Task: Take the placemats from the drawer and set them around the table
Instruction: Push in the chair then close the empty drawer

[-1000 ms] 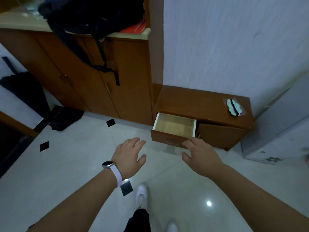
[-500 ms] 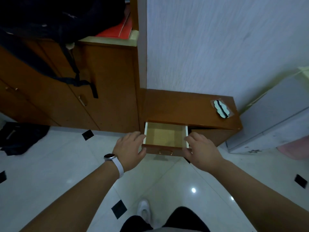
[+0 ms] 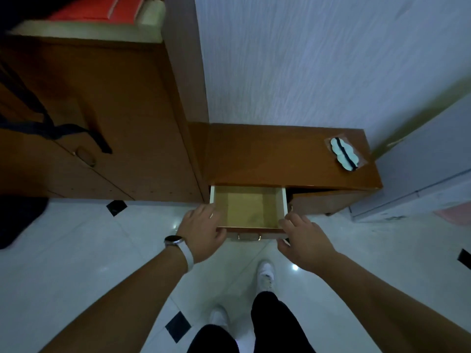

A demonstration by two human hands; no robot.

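Glossy white floor [image 3: 76, 250] with little black diamond tiles, textured white wall [image 3: 305, 59] at the far side, and a low wooden cabinet [image 3: 280, 154] pushed up against it. Its left drawer [image 3: 248, 207] is pulled out toward the near side, and all that shows inside is a pale wood bottom; a brass handle [image 3: 249, 236] sits on the front. The left hand [image 3: 204, 233], with a white-strapped watch [image 3: 175, 242] on the wrist, is over the drawer's near left corner. The right hand [image 3: 303, 240] is over the near right corner. Fingers on both are relaxed and slightly spread, not wrapped round anything I can make out, and honestly can't tell if they're actually touching the wood. On the cabinet top, far right, there's a white scalloped piece [image 3: 344, 154] with a dark stripe in clear wrap. Tall wooden cupboard [image 3: 114, 123] on the left with a dark strap [image 3: 63, 129] hanging down it. White shoes [image 3: 266, 275] down near the bottom.
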